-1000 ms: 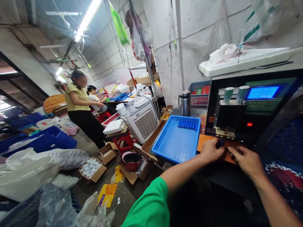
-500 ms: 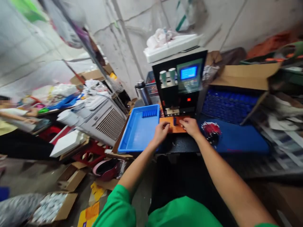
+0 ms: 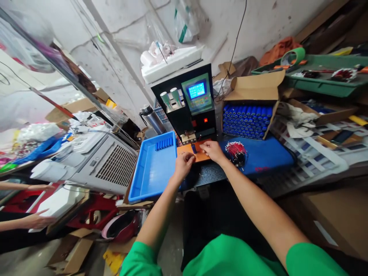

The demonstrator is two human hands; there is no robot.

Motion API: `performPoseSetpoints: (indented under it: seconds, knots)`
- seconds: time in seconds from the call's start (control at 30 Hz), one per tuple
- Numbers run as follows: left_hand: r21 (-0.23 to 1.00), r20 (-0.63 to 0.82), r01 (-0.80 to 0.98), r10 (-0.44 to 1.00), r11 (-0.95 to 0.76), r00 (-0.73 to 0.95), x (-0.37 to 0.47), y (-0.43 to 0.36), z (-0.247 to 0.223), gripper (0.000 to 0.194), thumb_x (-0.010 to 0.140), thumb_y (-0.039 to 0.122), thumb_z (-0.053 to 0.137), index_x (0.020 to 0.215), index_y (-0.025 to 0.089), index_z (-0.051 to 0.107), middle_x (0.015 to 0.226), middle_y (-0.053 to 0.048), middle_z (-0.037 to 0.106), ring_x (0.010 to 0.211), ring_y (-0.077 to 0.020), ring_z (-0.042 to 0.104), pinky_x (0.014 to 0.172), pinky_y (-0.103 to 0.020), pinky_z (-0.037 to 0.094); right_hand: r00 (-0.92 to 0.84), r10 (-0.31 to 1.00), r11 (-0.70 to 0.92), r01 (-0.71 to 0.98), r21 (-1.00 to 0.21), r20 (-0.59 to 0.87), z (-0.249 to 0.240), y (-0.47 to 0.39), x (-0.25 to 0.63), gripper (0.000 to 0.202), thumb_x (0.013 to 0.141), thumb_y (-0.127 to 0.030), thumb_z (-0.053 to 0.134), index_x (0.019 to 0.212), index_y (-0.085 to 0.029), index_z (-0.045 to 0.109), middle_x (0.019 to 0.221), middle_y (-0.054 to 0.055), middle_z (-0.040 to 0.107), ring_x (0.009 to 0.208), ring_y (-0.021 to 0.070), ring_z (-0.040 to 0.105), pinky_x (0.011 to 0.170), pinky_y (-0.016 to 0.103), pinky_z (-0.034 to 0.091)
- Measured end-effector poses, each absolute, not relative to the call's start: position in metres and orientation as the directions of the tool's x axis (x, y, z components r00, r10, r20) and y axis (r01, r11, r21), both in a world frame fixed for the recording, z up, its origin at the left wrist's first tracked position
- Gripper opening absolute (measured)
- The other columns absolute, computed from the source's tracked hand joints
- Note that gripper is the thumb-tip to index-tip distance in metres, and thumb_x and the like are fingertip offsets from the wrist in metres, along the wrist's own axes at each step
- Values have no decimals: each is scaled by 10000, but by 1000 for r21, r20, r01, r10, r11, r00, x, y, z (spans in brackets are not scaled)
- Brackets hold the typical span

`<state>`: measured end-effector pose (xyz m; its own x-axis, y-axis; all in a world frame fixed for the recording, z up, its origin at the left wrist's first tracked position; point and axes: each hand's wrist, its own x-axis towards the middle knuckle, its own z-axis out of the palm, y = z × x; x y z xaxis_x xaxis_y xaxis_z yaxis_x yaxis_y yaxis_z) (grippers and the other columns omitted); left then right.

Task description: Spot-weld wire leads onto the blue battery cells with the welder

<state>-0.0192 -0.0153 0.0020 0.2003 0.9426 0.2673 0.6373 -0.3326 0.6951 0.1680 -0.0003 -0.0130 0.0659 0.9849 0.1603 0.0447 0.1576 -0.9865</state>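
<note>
Machine: matt outside, glossy screen. On the machine: slab, matt foam. Left of the machine: tray, smooth plastic, slight sheen; flask, satin metal. Right of the machine: carton, matt cardboard. Before the machine: board, smooth, matt; cylinder, possibly plastic-wrapped, too small to confirm.

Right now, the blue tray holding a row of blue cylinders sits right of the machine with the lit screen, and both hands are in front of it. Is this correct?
Wrong side: the head view shows the blue tray, with its row of blue cylinders, left of the machine. The left hand and right hand are in front of it, as stated.
</note>
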Motion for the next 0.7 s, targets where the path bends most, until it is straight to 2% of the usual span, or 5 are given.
performPoseSetpoints:
  seconds: [0.13,0.3,0.5,0.63,0.7]
  knots:
    - [690,240,654,950,-310,197,-16,-17,8,90,785,204,666,717,191,723,715,-22,660,719,-169,594,681,-281,435,-8,981,192,61,-980,191,-14,-2,167,342,775,-506,609,634,-196,590,595,13,598,550,146,514,534,267,383]
    - [659,238,690,953,-300,188,-7,-18,14,97,802,174,645,741,171,720,738,-27,681,729,-160,608,678,-271,438,-142,957,266,83,-960,253,-21,-5,165,222,732,-393,686,808,-185,672,755,31,681,674,163,594,609,262,461]
    - [643,258,687,940,-338,222,3,-13,14,103,807,169,652,715,159,697,699,-26,669,684,-151,589,643,-264,422,-188,943,283,23,-959,274,-26,-4,166,226,760,-412,660,780,-188,674,736,22,676,663,164,601,616,269,473]
    - [655,293,657,927,-374,235,-3,-18,10,74,792,185,668,724,163,687,676,-11,629,628,-133,543,616,-256,433,-146,955,266,38,-963,258,-22,-5,166,209,723,-389,670,713,-180,665,693,19,659,639,160,572,609,272,445]
    - [655,347,638,911,-405,222,-9,-23,8,72,798,227,679,756,170,691,739,-21,618,673,-137,556,640,-260,466,-102,964,252,38,-967,247,-19,-6,166,201,706,-380,671,687,-181,658,670,14,645,631,157,554,603,273,424]
